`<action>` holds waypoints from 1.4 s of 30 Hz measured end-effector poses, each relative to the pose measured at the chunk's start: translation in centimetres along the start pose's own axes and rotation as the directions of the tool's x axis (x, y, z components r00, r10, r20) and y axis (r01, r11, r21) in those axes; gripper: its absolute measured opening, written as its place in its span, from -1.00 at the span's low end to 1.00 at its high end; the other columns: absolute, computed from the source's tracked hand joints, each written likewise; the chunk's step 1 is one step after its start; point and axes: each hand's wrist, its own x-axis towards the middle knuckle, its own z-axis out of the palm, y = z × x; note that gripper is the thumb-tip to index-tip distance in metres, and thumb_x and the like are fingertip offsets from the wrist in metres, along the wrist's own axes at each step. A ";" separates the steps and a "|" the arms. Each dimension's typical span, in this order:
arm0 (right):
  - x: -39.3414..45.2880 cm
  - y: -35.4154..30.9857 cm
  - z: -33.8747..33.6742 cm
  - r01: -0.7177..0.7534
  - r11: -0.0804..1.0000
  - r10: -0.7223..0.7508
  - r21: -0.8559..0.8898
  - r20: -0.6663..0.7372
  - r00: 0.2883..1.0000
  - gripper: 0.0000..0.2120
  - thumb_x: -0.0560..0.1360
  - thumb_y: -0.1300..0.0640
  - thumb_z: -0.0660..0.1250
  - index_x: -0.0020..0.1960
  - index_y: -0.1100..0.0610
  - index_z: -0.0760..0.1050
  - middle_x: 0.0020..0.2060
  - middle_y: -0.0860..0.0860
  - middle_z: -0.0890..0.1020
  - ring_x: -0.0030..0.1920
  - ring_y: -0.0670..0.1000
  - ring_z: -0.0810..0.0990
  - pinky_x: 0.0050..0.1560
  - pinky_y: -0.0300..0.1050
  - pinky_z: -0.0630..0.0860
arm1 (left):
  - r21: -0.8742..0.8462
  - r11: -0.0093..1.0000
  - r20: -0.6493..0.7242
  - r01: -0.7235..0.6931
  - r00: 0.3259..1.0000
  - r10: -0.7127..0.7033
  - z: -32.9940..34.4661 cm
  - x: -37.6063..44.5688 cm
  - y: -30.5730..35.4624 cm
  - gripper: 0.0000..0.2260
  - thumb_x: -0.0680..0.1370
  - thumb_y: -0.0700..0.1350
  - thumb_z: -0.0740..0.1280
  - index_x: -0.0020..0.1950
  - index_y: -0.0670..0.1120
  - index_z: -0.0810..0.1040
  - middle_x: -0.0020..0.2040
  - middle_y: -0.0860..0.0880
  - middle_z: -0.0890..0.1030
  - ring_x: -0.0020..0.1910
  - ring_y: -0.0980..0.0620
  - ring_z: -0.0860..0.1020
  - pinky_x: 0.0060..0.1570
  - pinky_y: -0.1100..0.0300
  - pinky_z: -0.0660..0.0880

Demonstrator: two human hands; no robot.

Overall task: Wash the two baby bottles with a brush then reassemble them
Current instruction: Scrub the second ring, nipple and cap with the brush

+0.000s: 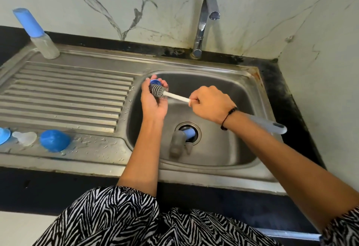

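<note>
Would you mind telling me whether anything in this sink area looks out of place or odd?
Yes: a bottle lies on its side in the basin, its blue end poking into the open drain. The sink rim shows rust near its back right corner, and dark grime lines the wall joint.

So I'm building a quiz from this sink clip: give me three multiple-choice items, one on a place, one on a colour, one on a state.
1. Where does the capped clear baby bottle stand?
A. at the back left of the ribbed steel drainboard
B. inside the basin
C. under the tap

2. What colour is the domed plastic cap at the drainboard's front?
A. red
B. blue
C. green

3. What is the right hand doing?
A. resting open on the counter
B. turning the tap
C. gripping the white-stemmed bottle brush

Answers: 1 A, it stands upright in the drainboard's far left corner; 2 B, the dome is plainly blue; 3 C, its fingers curl round the stem while the left hand holds a small blue part against the bristles.
</note>
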 end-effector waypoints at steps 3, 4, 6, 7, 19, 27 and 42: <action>-0.3 -0.6 1.3 -0.033 0.993 0.029 -0.114 -0.034 0.999 -0.80 0.51 0.15 0.15 0.04 0.12 0.52 -0.08 0.13 0.57 -0.04 0.23 0.55 -0.18 -0.07 0.35 | -0.078 0.997 -0.036 0.028 0.999 -0.031 0.0 0.0 -0.6 -0.80 0.62 -0.16 0.17 -0.15 -0.22 0.45 -0.34 -0.13 0.48 -0.36 0.00 0.47 -0.31 0.21 0.55; -0.5 -0.9 1.7 -0.031 0.981 0.019 -0.190 -0.065 0.998 -0.80 0.53 0.17 0.14 0.06 0.14 0.50 -0.04 0.13 0.57 -0.02 0.23 0.55 -0.19 -0.07 0.33 | -0.037 0.999 -0.078 0.011 0.997 -0.014 0.0 0.1 -0.8 -0.80 0.62 -0.18 0.18 -0.17 -0.22 0.45 -0.32 -0.13 0.46 -0.35 -0.01 0.46 -0.29 0.18 0.56; -0.8 -1.7 2.1 0.013 0.938 -0.059 -0.347 -0.121 0.991 -0.80 0.55 0.22 0.12 0.09 0.17 0.47 0.01 0.11 0.59 0.02 0.20 0.57 -0.21 -0.08 0.30 | 0.141 0.989 -0.134 -0.032 0.990 0.051 0.0 0.5 -0.9 -0.82 0.61 -0.23 0.19 -0.19 -0.19 0.43 -0.29 -0.11 0.42 -0.37 -0.01 0.46 -0.29 0.15 0.55; -0.9 -2.2 2.3 0.053 0.910 -0.115 -0.411 -0.128 0.985 -0.79 0.55 0.25 0.10 0.09 0.18 0.47 0.02 0.10 0.60 0.03 0.19 0.58 -0.22 -0.09 0.29 | 0.254 0.966 -0.137 -0.053 0.986 0.090 0.0 0.7 -0.9 -0.83 0.61 -0.26 0.19 -0.18 -0.18 0.43 -0.28 -0.10 0.40 -0.41 0.01 0.46 -0.31 0.18 0.54; -0.2 -0.9 0.0 -0.013 0.976 0.009 -0.218 -0.016 1.000 -0.80 0.52 0.14 0.15 0.06 0.13 0.50 -0.03 0.12 0.57 -0.16 0.16 0.44 -0.18 -0.07 0.32 | 0.034 0.998 -0.105 0.049 0.993 -0.045 -0.8 0.5 -0.7 -0.74 0.62 -0.14 0.11 -0.16 -0.23 0.47 -0.28 -0.14 0.46 -0.31 -0.01 0.45 -0.26 0.15 0.51; -1.3 -3.1 1.2 0.147 0.870 -0.192 -0.471 -0.048 0.980 -0.78 0.55 0.25 0.09 0.06 0.15 0.49 0.01 0.08 0.59 0.03 0.17 0.58 -0.21 -0.10 0.28 | 0.496 0.865 -0.109 -0.074 0.983 0.147 -0.9 0.8 -1.2 -0.94 0.60 -0.27 0.20 0.02 -0.21 0.46 -0.24 -0.09 0.44 -0.37 0.00 0.48 -0.29 0.21 0.51; -1.1 -2.9 2.5 -0.007 0.777 -0.141 -0.629 -0.185 0.973 -0.71 0.42 0.30 0.09 -0.14 0.15 0.59 -0.28 0.01 0.60 -0.27 0.05 0.63 -0.39 -0.17 0.28 | 0.344 0.938 -0.162 -0.028 0.983 0.089 -0.8 0.6 -0.7 -0.80 0.62 -0.20 0.17 -0.21 -0.16 0.43 -0.29 -0.10 0.43 -0.33 0.00 0.45 -0.22 0.12 0.45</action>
